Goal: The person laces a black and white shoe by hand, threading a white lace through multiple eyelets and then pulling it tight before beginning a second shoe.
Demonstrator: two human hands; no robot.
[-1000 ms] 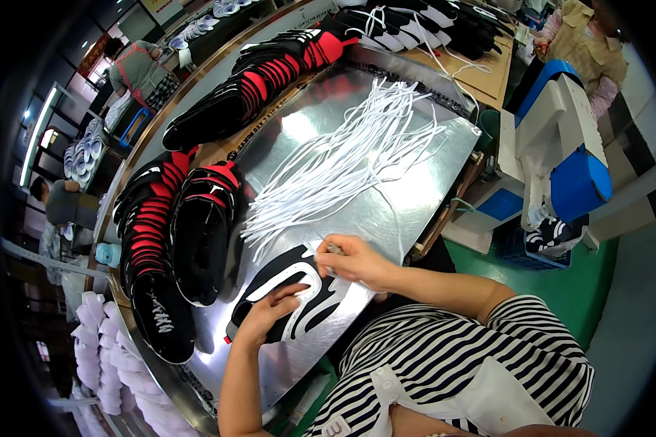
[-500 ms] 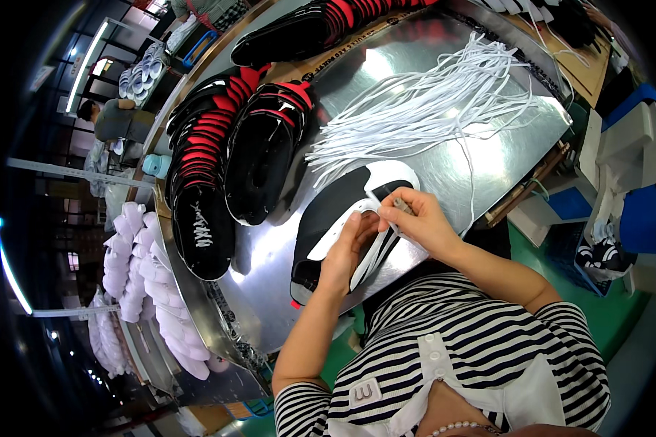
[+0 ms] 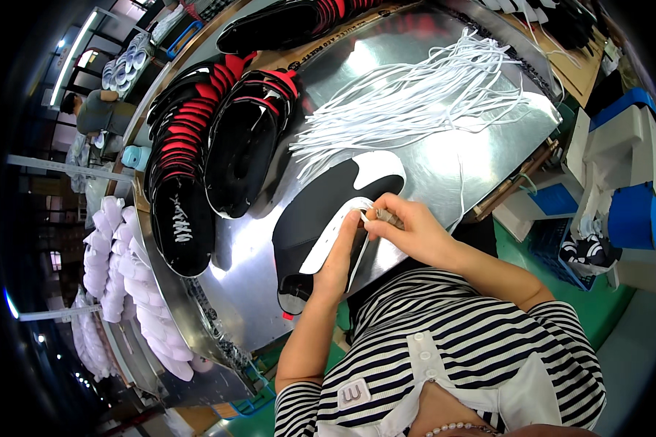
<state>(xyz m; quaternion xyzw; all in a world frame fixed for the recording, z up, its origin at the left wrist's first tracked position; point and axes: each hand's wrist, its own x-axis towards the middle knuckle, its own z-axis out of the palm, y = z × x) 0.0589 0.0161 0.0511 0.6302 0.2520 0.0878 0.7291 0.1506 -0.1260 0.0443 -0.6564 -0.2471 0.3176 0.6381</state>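
A black and white shoe upper (image 3: 310, 204) lies on the shiny metal tabletop in front of me. My left hand (image 3: 337, 255) grips its white eyelet edge, with the fingers tucked beneath and the thumb on top. Close by, my right hand (image 3: 408, 227) pinches the end of a white shoelace (image 3: 366, 216) against the upper's throat. Finger wraps cover part of the right fingers, and the lace tip is too small to make out. Beyond the upper, a loose bundle of white shoelaces (image 3: 408, 95) spreads across the table.
Nested black and red shoe uppers (image 3: 182, 156) stand left, beside another black upper (image 3: 244, 146). More uppers (image 3: 270, 28) line the far edge. White padded pieces (image 3: 149, 291) hang at far left. Blue and white bins (image 3: 634, 218) stand at right. Another person (image 3: 102, 113) works far left.
My right hand has moved down and left, closer to my left thumb at the eyelet edge. The whole view has shifted slightly, and the upper now shows more of its black side.
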